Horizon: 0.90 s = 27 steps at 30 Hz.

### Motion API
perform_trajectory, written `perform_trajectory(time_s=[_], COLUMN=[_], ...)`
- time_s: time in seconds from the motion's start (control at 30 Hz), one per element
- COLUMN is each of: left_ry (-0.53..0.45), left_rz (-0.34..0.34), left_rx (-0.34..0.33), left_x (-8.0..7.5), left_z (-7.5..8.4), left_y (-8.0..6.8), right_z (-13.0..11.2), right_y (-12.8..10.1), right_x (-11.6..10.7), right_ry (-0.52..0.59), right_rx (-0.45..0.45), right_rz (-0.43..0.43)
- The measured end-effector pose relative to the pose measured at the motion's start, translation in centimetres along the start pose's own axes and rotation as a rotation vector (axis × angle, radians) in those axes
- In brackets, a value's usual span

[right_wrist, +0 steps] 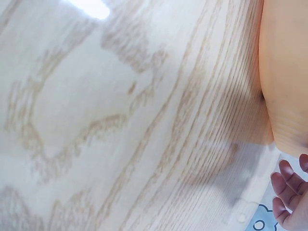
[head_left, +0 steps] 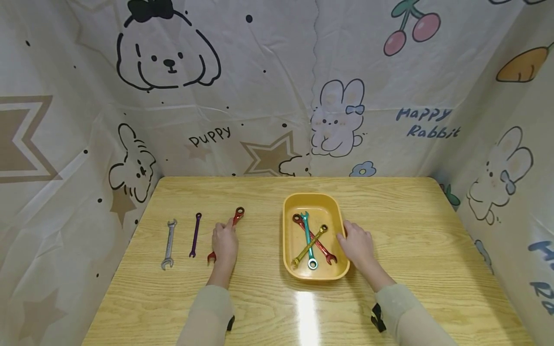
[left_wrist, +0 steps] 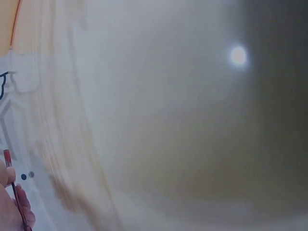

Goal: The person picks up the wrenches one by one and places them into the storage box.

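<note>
My left hand (head_left: pixel 225 244) grips a red wrench (head_left: pixel 238 215) by its middle on the left half of the table. In the left wrist view, the fingers (left_wrist: pixel 25 204) and thumb pinch its thin shaft. A yellow tray (head_left: pixel 315 277) holds a second red wrench (head_left: pixel 321 247), a teal wrench (head_left: pixel 307 228) and a gold wrench (head_left: pixel 317 236), crossed over each other. At the tray's right rim rests my right hand (head_left: pixel 358 242), its thumb lapping the edge in the head view. In the right wrist view, its loosely bent fingers (right_wrist: pixel 287 180) show beside the tray wall.
Left of the held wrench lie a purple wrench (head_left: pixel 195 235) and a silver wrench (head_left: pixel 169 244), both roughly upright in view. The wood-grain table (head_left: pixel 259 307) is bounded at the back and sides by a printed cloth (head_left: pixel 268 72).
</note>
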<state>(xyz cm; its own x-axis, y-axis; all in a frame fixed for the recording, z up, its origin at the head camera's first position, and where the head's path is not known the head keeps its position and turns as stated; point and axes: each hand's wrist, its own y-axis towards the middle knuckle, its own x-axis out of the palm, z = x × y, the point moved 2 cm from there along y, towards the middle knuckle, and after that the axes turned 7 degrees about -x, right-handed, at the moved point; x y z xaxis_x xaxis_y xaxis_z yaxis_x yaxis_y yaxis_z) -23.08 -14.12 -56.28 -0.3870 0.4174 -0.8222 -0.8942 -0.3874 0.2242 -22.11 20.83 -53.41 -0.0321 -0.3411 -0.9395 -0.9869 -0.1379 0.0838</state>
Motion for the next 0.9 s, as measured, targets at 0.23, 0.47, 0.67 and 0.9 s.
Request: perform_trajectory(time_s=[0.23, 0.47, 0.67, 0.9], left_ry=[-0.009, -0.031, -0.036, -0.062], left_rz=[-0.004, 0.010, 0.004, 0.017], left_rx=[0.016, 0.014, 0.022, 0.048], left_x=[-0.3, -0.4, -0.6, -0.6], left_z=[0.7, 1.2, 1.8, 2.6], left_y=[-0.1, -0.2, -0.3, -0.3], right_z=[0.0, 0.0, -0.1, -0.1], right_y=[0.1, 0.0, 0.0, 0.0], right_x=[0.1, 0.0, 0.0, 0.0], right_ry=[0.001, 0.003, 0.003, 0.007], right_rx=[-0.004, -0.002, 0.001, 0.000], right_rz=[-0.002, -0.014, -0.013, -0.013])
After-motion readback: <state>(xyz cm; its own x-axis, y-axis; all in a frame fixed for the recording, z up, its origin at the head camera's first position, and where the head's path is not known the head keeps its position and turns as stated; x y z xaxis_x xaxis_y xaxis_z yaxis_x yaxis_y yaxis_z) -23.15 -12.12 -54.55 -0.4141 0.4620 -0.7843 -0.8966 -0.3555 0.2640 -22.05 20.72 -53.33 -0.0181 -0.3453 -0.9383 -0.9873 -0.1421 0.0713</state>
